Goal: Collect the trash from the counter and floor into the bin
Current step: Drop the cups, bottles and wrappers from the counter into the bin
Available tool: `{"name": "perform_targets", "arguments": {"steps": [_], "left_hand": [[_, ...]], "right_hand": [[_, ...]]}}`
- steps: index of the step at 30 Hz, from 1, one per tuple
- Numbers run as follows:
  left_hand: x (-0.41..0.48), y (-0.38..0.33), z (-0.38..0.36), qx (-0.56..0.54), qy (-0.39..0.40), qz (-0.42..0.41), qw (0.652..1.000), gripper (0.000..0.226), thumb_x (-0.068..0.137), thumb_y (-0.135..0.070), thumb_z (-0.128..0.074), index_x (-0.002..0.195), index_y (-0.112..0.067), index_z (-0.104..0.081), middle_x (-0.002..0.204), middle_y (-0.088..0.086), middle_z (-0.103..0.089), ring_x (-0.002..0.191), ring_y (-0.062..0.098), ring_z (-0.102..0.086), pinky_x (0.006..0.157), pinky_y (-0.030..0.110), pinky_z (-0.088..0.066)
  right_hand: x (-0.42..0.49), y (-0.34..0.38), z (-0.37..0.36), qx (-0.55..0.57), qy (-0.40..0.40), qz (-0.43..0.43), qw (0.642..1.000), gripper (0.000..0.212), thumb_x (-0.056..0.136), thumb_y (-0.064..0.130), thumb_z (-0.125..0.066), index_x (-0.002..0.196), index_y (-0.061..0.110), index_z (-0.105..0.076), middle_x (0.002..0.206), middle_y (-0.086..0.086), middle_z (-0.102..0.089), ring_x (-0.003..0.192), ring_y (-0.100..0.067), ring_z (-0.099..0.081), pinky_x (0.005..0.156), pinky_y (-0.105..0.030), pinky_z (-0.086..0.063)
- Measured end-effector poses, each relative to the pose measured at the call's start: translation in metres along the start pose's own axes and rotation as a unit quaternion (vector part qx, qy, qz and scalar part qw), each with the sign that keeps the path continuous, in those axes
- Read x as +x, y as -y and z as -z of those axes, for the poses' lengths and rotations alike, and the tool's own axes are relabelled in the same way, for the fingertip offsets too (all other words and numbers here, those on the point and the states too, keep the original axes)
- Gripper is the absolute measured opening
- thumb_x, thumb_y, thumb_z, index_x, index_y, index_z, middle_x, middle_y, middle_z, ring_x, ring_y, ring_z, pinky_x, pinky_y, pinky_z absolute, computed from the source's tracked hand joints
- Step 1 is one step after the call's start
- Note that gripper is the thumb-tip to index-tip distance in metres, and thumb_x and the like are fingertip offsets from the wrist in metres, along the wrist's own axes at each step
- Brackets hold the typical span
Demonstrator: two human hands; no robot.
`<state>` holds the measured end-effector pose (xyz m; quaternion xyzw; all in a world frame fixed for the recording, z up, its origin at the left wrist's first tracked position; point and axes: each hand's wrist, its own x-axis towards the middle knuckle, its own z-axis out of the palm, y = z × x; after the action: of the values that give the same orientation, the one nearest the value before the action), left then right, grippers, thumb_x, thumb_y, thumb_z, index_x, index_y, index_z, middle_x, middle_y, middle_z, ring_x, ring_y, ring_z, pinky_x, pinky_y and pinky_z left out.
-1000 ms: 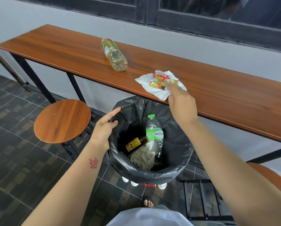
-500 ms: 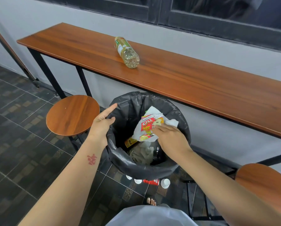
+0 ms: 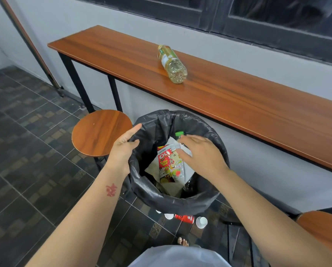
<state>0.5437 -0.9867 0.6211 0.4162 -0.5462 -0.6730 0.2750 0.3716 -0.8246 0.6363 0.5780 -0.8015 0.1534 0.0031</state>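
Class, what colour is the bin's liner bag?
Black, glossy plastic; the liner bag shows clearly in the head view.

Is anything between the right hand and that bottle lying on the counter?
Nothing visible blocks it. The right hand is open over the bin, and the bottle lies on its side alone on the counter beyond the bin's far rim. The left hand holds the near-left rim, out of the way.

We see a reddish-brown wood-grain tabletop point(image 3: 238, 105) across the upper frame, bearing a pale yellow bottle point(image 3: 172, 63) with a green-and-white label. At centre, a glossy black bin liner point(image 3: 161, 197) holds a red-and-yellow wrapper point(image 3: 169, 162). The floor point(image 3: 26, 151) shows dark grey-and-tan patterned tiles.
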Motion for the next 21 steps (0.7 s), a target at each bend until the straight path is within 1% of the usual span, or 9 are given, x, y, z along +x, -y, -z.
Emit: {"name": "perform_targets", "arguments": {"steps": [2, 3, 5, 8, 10, 13, 16, 18, 21], "left_hand": [[0.005, 0.0, 0.006, -0.011, 0.002, 0.002, 1.0, 0.054, 0.098, 0.001, -0.05, 0.112, -0.047, -0.071, 0.142, -0.017, -0.052, 0.138, 0.013, -0.038, 0.089, 0.019, -0.037], [0.008, -0.001, 0.008, -0.017, 0.0, 0.003, 1.0, 0.055, 0.097, 0.002, -0.05, 0.112, -0.047, -0.071, 0.14, -0.017, -0.053, 0.136, 0.013, -0.04, 0.089, 0.019, -0.039], [0.014, -0.002, 0.013, -0.023, -0.008, 0.01, 1.0, 0.056, 0.097, 0.003, -0.05, 0.11, -0.047, -0.072, 0.138, -0.016, -0.055, 0.134, 0.014, -0.042, 0.097, 0.025, -0.041], [0.024, -0.002, 0.02, -0.035, -0.015, 0.019, 0.999, 0.057, 0.096, 0.004, -0.049, 0.112, -0.045, -0.072, 0.138, -0.014, -0.057, 0.135, 0.016, -0.043, 0.111, 0.039, -0.038], [0.03, -0.002, 0.025, -0.044, -0.021, 0.025, 0.999, 0.057, 0.096, 0.005, -0.049, 0.112, -0.044, -0.072, 0.137, -0.012, -0.059, 0.133, 0.018, -0.045, 0.111, 0.045, -0.038], [0.04, -0.003, 0.032, -0.048, -0.029, 0.025, 0.998, 0.057, 0.095, 0.007, -0.049, 0.113, -0.041, -0.073, 0.137, -0.01, -0.059, 0.133, 0.019, -0.046, 0.112, 0.045, -0.038], [0.051, -0.006, 0.04, -0.045, -0.044, 0.017, 0.998, 0.057, 0.095, 0.008, -0.048, 0.115, -0.039, -0.073, 0.137, -0.01, -0.059, 0.133, 0.017, -0.046, 0.113, 0.044, -0.036], [0.059, -0.009, 0.045, -0.046, -0.058, 0.016, 0.997, 0.055, 0.095, 0.007, -0.048, 0.115, -0.039, -0.073, 0.138, -0.01, -0.058, 0.133, 0.018, -0.046, 0.112, 0.045, -0.037], [0.067, -0.014, 0.054, -0.051, -0.093, 0.023, 0.994, 0.056, 0.096, 0.006, -0.048, 0.11, -0.041, -0.074, 0.134, -0.013, -0.06, 0.131, 0.018, -0.048, 0.111, 0.046, -0.039]], "right_hand": [[0.017, 0.006, 0.009, 0.037, -0.095, 0.006, 0.995, 0.035, 0.094, 0.036, -0.057, 0.124, 0.018, -0.063, 0.135, -0.001, -0.06, 0.126, -0.02, -0.055, 0.106, -0.04, -0.042], [0.027, 0.008, 0.013, 0.048, -0.133, 0.007, 0.99, 0.035, 0.094, 0.034, -0.059, 0.124, 0.016, -0.064, 0.136, -0.003, -0.059, 0.126, -0.021, -0.055, 0.106, -0.04, -0.042], [0.051, 0.008, 0.022, 0.056, -0.174, -0.004, 0.983, 0.04, 0.095, 0.034, -0.058, 0.129, 0.014, -0.06, 0.142, -0.005, -0.053, 0.132, -0.022, -0.049, 0.108, -0.04, -0.036], [0.092, 0.004, 0.031, 0.055, -0.176, -0.045, 0.982, 0.05, 0.096, 0.038, -0.054, 0.14, 0.015, -0.048, 0.153, -0.007, -0.039, 0.142, -0.024, -0.034, 0.113, -0.04, -0.028], [0.12, 0.0, 0.034, 0.047, -0.167, -0.07, 0.982, 0.055, 0.096, 0.04, -0.053, 0.145, 0.016, -0.041, 0.156, -0.008, -0.032, 0.144, -0.027, -0.028, 0.115, -0.043, -0.028], [0.161, -0.005, 0.035, 0.054, -0.162, -0.109, 0.979, 0.064, 0.095, 0.042, -0.054, 0.15, 0.021, -0.03, 0.16, -0.01, -0.021, 0.145, -0.032, -0.024, 0.114, -0.045, -0.028], [0.195, -0.005, 0.032, 0.085, -0.161, -0.149, 0.972, 0.073, 0.091, 0.041, -0.059, 0.152, 0.028, -0.022, 0.162, -0.012, -0.012, 0.143, -0.036, -0.024, 0.112, -0.046, -0.031], [0.211, -0.006, 0.028, 0.107, -0.15, -0.172, 0.968, 0.076, 0.09, 0.041, -0.061, 0.153, 0.031, -0.02, 0.161, -0.013, -0.011, 0.142, -0.037, -0.027, 0.11, -0.046, -0.034], [0.227, -0.007, 0.02, 0.098, -0.141, -0.189, 0.967, 0.074, 0.09, 0.046, -0.06, 0.151, 0.031, -0.022, 0.159, -0.013, -0.019, 0.136, -0.038, -0.036, 0.103, -0.045, -0.04]]}}
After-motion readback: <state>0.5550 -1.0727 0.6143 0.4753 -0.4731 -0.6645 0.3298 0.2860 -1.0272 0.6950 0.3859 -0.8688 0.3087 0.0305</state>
